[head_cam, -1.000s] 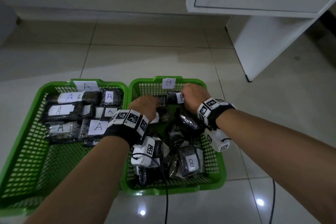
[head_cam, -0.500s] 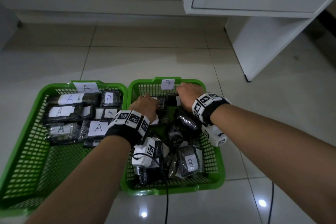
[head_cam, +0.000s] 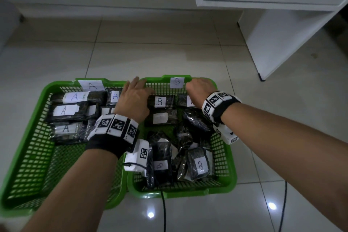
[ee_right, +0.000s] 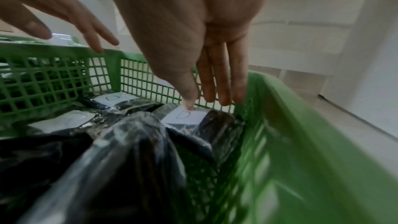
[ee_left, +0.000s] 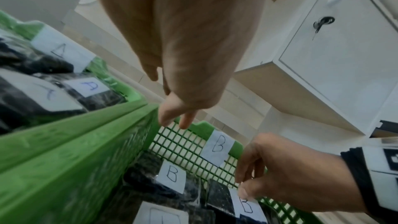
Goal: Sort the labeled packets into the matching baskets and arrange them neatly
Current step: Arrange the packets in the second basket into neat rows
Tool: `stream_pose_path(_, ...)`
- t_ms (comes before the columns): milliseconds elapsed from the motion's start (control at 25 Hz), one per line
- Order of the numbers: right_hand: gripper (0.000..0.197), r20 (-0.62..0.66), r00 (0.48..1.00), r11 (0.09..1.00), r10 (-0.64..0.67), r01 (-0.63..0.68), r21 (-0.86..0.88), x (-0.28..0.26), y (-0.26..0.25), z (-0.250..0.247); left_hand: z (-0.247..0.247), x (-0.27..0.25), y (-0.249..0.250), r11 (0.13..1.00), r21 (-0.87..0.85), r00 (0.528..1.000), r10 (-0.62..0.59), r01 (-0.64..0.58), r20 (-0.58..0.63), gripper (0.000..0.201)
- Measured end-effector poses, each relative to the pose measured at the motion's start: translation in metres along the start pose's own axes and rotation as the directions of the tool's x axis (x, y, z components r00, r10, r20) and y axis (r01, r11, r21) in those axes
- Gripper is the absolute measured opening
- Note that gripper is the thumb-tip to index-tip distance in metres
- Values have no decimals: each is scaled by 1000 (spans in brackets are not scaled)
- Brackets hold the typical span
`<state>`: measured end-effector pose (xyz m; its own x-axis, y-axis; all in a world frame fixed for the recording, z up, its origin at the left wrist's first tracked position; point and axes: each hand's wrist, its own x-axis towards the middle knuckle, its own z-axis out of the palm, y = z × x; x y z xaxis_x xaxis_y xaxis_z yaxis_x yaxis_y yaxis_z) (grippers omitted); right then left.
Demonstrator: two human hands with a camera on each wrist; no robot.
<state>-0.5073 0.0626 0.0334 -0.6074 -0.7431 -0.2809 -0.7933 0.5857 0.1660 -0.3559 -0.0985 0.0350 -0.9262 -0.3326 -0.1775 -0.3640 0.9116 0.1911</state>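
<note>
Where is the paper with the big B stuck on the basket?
In the head view the B tag hangs on the far wall of the right green basket, between the left hand and the right hand.

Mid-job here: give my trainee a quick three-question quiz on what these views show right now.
1. True or false: the left hand grips a dark plastic-wrapped packet.
2. Which letter is on the paper tag of the right-hand green mesh basket? a) A b) B c) C
3. Fill in: the right hand has its thumb on the far-right packet's white ____.

Key: 1 false, its fingers are spread and hold nothing. 2 b. 3 label.
</note>
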Motion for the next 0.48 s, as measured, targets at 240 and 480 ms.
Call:
stream_pose_path(240, 10, 24, 1000, 997, -13, 12, 75, 1, -17, 0, 15, -20, -11, 995, -47, 971, -72, 85, 227, 100)
stream_pose_path(480, 13, 42, 999, 1000, -14, 14, 17, 2, -19, -6, 26, -26, -12, 993, -100, 979, -44, 65, 198, 93)
